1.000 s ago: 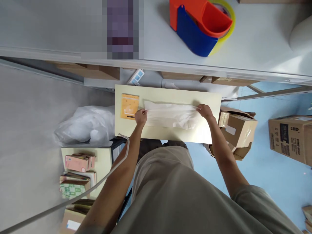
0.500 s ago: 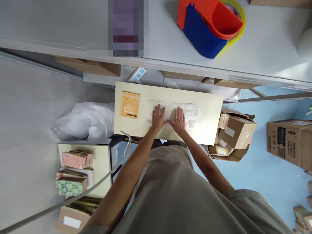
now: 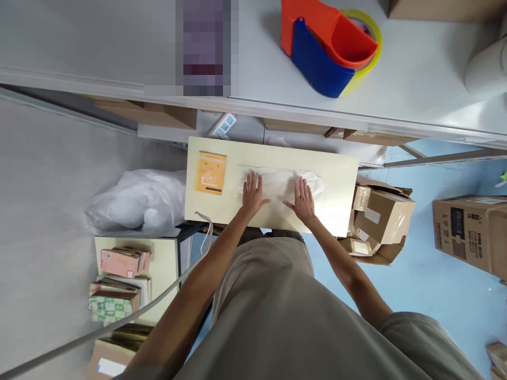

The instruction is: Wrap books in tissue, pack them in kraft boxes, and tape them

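A thin white plastic bag (image 3: 279, 182) lies flat along the middle of a small cream table (image 3: 340, 211). My left hand (image 3: 252, 192) presses on its left part with fingers spread flat. My right hand (image 3: 304, 199) rests palm down on its right part, fingers stretched out. An orange packet (image 3: 210, 172) lies on the table's left end, a short way from my left hand. Neither hand holds anything.
A grey bench runs above, carrying an orange and blue tape dispenser (image 3: 325, 45). A crumpled white bag (image 3: 137, 200) sits left of the table. Open cardboard boxes (image 3: 378, 221) stand at the right, another carton (image 3: 469, 232) farther right. A low side table with books (image 3: 119, 279) is at lower left.
My hands let go of the bag's two ends, came together flat on its middle, and have since slid apart across it. The bag lies flatter.
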Demonstrator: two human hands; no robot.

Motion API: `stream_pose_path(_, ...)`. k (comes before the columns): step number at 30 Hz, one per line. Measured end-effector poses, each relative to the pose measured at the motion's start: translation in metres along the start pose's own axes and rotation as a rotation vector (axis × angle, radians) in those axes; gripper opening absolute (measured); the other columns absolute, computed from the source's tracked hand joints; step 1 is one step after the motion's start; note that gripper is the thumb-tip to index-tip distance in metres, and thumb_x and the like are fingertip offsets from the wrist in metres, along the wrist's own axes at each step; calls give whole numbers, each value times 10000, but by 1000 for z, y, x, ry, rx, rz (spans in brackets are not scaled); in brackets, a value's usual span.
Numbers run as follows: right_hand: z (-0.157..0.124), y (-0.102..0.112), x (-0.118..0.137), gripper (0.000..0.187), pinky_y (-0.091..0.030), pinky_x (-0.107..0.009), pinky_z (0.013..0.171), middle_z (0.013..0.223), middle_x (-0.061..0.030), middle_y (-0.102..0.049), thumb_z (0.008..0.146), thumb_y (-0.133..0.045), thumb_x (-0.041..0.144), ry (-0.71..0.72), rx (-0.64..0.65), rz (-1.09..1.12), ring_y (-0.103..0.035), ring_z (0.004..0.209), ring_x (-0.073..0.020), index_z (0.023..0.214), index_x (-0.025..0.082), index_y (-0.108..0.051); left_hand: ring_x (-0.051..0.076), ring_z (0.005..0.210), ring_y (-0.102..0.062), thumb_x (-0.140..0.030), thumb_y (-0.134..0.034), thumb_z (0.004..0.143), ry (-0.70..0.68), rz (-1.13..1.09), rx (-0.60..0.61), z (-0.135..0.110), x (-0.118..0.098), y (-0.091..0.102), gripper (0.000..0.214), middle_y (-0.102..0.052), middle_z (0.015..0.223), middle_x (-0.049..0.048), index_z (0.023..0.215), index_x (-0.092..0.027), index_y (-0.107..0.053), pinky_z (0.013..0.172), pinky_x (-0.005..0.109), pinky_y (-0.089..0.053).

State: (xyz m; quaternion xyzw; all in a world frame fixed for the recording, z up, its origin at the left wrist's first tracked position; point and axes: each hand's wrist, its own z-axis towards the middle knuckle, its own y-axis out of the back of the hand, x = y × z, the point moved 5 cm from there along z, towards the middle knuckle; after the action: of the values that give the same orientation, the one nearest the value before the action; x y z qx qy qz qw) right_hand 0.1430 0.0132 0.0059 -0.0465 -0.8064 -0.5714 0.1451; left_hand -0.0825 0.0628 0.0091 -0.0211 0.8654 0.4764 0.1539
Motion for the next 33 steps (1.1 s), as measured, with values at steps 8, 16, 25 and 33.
stream_pose_path(8, 13, -8, -34, 1068, -145, -615, 1395, 1849, -269, -123, 1082, -368, 786, -28, -26, 49, -137, 1741, -414, 1781, 2, -177, 458, 1737, 0, -518, -988, 771, 27, 38, 82, 1, 34, -6, 1388, 24, 1872, 216, 1819, -206, -132, 1374, 612, -228)
stream_pose_path(16, -8, 5, -57, 1068, -170, -590, 1400, 1842, -278, -155, 1082, -400, 776, -67, -19, 36, -151, 1741, -398, 1768, -19, -208, 517, 1721, -22, -440, -1071, 650, -37, 9, 48, 10, 45, -1, 1461, -19, 1856, 281, 1800, -169, -212, 1362, 663, -214)
stream_pose_path(25, 3, 4, 69, 941, -200, -590, 1408, 1863, -210, -151, 1109, -487, 667, -18, 25, 136, -107, 1751, -355, 1794, 82, -215, 342, 1461, -603, -144, -598, 1006, -84, -382, -271, -27, 101, 34, 534, -685, 1500, 183, 1538, -190, -611, 1285, 502, -444)
stream_pose_path(33, 68, -49, 256, 657, -499, -517, 1282, 1770, -157, -447, 1096, -593, 457, -22, 144, 536, -537, 1575, -342, 1688, 191, -491, 231, 947, -790, -147, -653, 978, 277, -611, -453, -50, 249, 66, 506, -828, 1073, 81, 1478, -188, -595, 957, 354, -619)
